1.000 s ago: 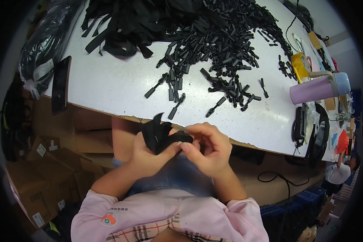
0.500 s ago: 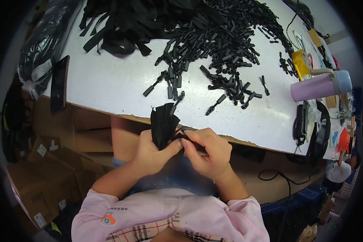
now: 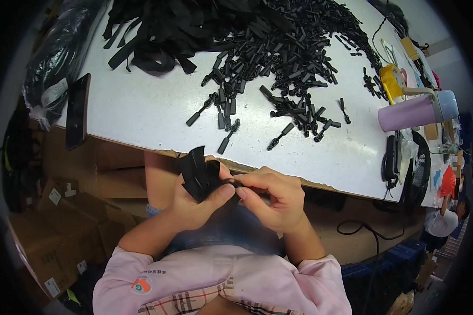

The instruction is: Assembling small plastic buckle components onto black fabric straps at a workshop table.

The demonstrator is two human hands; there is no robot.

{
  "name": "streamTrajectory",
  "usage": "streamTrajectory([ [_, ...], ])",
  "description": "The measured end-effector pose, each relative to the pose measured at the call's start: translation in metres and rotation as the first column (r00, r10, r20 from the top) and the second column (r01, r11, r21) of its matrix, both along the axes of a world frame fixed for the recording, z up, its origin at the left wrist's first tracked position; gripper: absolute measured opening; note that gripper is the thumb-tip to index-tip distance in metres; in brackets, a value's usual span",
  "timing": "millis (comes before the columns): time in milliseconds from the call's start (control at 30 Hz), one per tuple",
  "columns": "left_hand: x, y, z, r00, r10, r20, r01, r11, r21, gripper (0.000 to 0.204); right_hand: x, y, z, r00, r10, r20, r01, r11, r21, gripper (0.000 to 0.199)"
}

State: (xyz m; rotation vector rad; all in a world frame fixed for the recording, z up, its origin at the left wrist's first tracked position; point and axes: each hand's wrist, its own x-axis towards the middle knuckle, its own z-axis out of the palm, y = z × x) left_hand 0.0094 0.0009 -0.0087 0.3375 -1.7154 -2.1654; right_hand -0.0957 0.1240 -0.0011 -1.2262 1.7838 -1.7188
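Observation:
A bundle of black fabric strips, like zipper tape, is gripped in my left hand, its loose ends fanned upward. At the table's front edge, over my lap, my right hand pinches a dark strip end between thumb and forefinger, close to my left thumb tip. Whether a slider is also between these fingertips is hidden. Just beyond my hands, a black zipper slider with a pull tab lies on the white table. A large pile of the same zipper sliders spreads behind it.
More black strips are heaped at the far left. A phone and a plastic-wrapped black bundle lie on the left edge. On the right stand a lilac tumbler and yellow tape. Cardboard boxes sit below left.
The bundle in my left hand has tilted left and dropped lower, its ends fanning wider. My right fingertips have shifted slightly down, still pinching against the left thumb.

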Motion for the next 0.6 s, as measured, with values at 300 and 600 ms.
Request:
streamTrajectory([
  [300,-0.003,-0.004,0.002,0.969,0.242,0.052,-0.240,0.970,-0.048,0.011,0.014,-0.012,-0.020,0.959,0.281,-0.018,-0.274,0.946,0.175,0.013],
  [600,-0.005,-0.006,-0.017,0.992,0.032,0.118,-0.007,0.979,-0.204,0.017,0.000,-0.018,0.004,0.958,-0.156,-0.242,0.143,0.987,-0.071,0.029],
])
